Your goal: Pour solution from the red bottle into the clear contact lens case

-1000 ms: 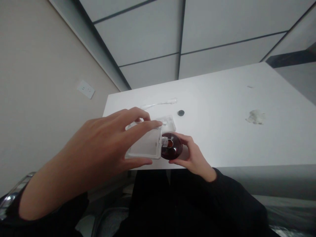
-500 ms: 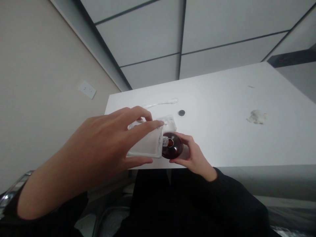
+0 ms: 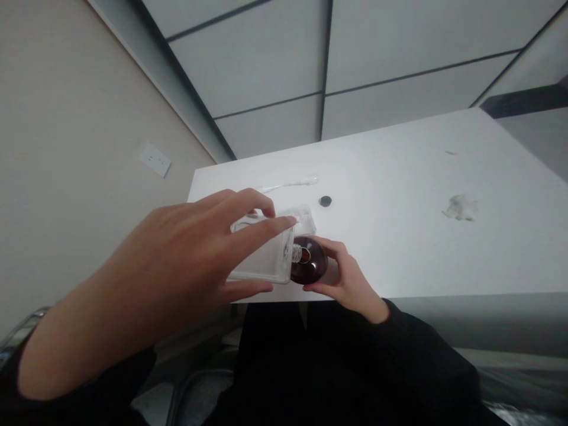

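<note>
My left hand [image 3: 186,251] grips a flat, clear rectangular plastic bottle [image 3: 261,260], with fingers across its top and thumb along its lower edge. My right hand [image 3: 352,277] holds a round glass bottle of dark red liquid [image 3: 310,263] between fingers and thumb. The round bottle lies on its side. Its threaded neck [image 3: 296,253] points left and meets the end of the clear bottle. Whether the neck enters an opening there is hidden. Both hands are held over the near edge of the table.
A clear plastic case [image 3: 304,220] lies on the white table [image 3: 390,248] just behind the bottles. Beyond it are a white cable [image 3: 288,185] and a small dark round disc [image 3: 325,201]. A crumpled tissue [image 3: 460,207] lies to the right. A wall with a socket plate [image 3: 154,160] runs along the left.
My left hand and the clear bottle have shifted slightly to the right. The round bottle stays almost still in my right hand, and neither hand has let go.
</note>
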### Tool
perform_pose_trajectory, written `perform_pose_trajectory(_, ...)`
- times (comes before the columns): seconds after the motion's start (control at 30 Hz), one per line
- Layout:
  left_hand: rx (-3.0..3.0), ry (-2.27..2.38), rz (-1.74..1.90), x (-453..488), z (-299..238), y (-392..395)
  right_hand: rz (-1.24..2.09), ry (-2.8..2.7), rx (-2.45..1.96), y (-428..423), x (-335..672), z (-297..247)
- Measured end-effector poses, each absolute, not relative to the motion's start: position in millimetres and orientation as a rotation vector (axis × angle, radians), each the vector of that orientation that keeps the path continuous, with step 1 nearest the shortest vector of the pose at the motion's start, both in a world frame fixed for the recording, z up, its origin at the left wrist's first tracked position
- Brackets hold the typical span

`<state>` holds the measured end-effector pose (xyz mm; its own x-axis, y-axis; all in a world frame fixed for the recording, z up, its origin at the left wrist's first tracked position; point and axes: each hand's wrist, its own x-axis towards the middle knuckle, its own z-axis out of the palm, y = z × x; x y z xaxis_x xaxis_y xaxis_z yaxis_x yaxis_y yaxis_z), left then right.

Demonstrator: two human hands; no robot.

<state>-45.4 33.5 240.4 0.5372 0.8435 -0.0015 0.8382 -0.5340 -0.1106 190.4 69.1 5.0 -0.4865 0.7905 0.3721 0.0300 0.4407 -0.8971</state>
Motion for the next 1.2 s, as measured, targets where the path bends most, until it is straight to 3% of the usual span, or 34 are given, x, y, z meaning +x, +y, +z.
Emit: perform_pose_trajectory(1.2,-2.745,-1.343,0.109,-38.5,246.9,39.5,1.145,-1.796,-0.639,69.7,190.0,7.0)
